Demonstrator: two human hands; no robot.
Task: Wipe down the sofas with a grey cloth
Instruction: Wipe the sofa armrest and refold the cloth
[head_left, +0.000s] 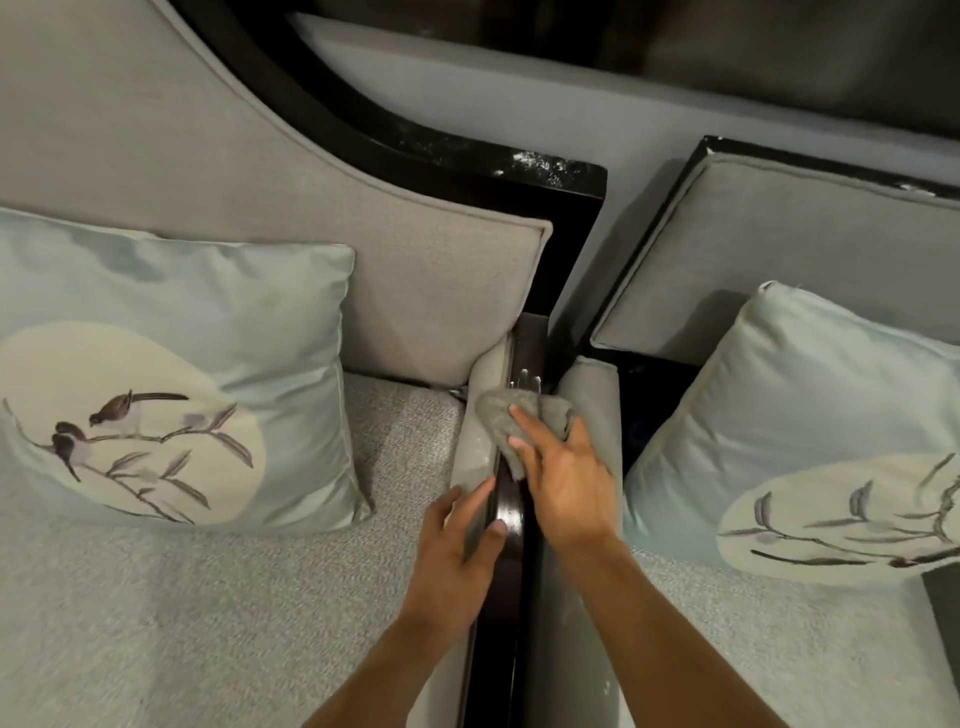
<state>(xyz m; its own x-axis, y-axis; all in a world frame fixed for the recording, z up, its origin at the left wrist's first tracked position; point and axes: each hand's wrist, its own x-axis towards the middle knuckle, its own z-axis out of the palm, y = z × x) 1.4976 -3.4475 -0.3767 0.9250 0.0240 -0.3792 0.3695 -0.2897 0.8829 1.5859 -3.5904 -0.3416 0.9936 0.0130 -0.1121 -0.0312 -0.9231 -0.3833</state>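
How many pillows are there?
2. The bird pillow leans on the left sofa. The branch pillow sits on the right sofa, partly cut off by the picture's edge. More may be out of view.

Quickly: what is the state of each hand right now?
Left hand: open, resting on the sofa armrest.
Right hand: closed on the grey cloth, pressing it to the dark wooden rail.
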